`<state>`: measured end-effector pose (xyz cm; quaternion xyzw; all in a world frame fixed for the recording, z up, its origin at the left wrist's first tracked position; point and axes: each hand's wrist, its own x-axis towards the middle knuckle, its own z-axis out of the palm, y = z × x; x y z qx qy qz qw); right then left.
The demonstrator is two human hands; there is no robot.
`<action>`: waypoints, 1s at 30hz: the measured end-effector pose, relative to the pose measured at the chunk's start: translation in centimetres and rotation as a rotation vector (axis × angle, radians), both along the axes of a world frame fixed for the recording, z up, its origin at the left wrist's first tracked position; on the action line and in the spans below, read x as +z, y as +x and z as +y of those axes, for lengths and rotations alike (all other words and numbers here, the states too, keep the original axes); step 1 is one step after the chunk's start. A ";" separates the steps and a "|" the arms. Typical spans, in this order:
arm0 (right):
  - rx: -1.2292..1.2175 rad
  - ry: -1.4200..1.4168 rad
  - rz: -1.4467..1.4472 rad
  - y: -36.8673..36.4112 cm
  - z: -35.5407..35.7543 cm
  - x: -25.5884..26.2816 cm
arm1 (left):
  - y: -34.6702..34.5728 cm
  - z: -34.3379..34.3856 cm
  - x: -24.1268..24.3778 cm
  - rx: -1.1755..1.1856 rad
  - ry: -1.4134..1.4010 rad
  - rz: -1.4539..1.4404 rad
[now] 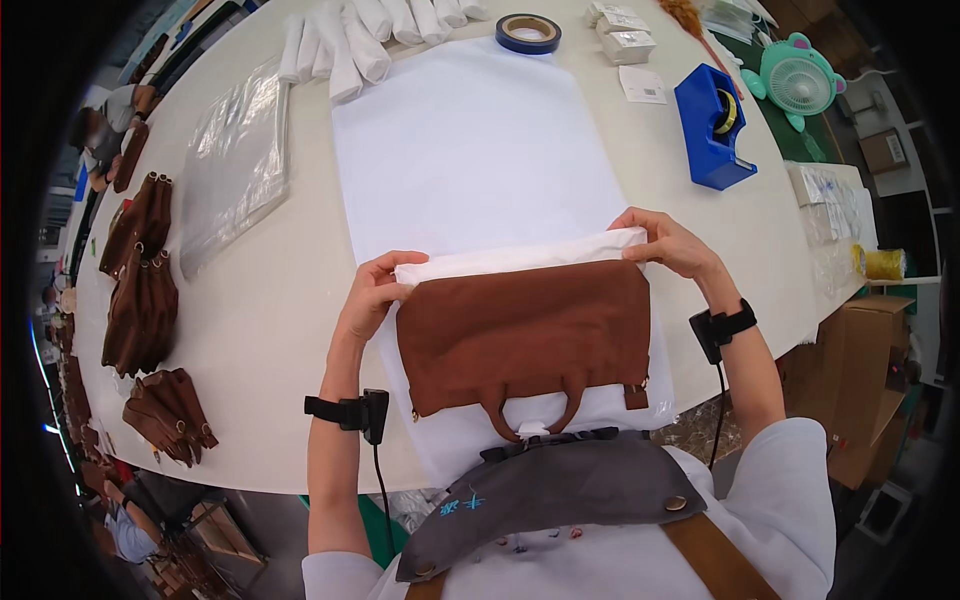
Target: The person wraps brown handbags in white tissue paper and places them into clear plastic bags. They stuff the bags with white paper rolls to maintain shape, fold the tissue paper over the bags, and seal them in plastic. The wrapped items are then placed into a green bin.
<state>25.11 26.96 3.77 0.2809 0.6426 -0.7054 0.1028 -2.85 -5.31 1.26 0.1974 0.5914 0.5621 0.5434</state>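
Observation:
A brown handbag (525, 337) lies on white wrapping sheets (472, 157), its two handles pointing toward my body. Along the bag's far edge runs a folded white paper or cloth strip (517, 255). My left hand (375, 292) pinches the strip's left end between thumb and fingers, close to the bag's upper left corner. At the strip's right end, my right hand (664, 244) grips it the same way. A small white piece (532, 430) shows by the handles, partly hidden by my apron.
Brown bags (142, 307) stand in groups at the left beside clear plastic bags (236, 165). White rolls (345, 45) and a blue tape roll (528, 34) lie at the far side. A blue tape dispenser (712, 135), card stacks (624, 37) and a green fan (799, 79) are at right.

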 end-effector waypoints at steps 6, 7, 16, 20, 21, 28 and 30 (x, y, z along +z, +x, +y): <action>0.243 0.171 0.034 1.5 0.3 -1.4 | 0.9 -0.4 -0.3 -0.072 -0.099 0.152; 0.299 0.162 0.040 1.6 0.4 -0.6 | 1.1 -0.4 0.8 -0.045 -0.097 0.062; 0.211 1.139 0.098 -1.7 -5.9 -2.9 | 5.0 0.8 -1.0 0.163 -0.156 0.645; 0.061 1.309 0.270 -8.8 -1.9 -2.2 | 0.1 4.2 0.1 0.293 -0.120 0.604; 0.026 1.404 0.346 -10.5 -1.3 -3.2 | -1.1 4.7 -0.7 0.263 -0.146 0.702; 0.268 1.312 0.026 -11.4 -0.3 -5.2 | 5.8 6.2 1.2 -0.156 -0.233 1.660; 0.560 1.386 -0.059 -13.1 0.9 -3.9 | 7.2 5.5 -0.7 -0.193 -0.232 1.645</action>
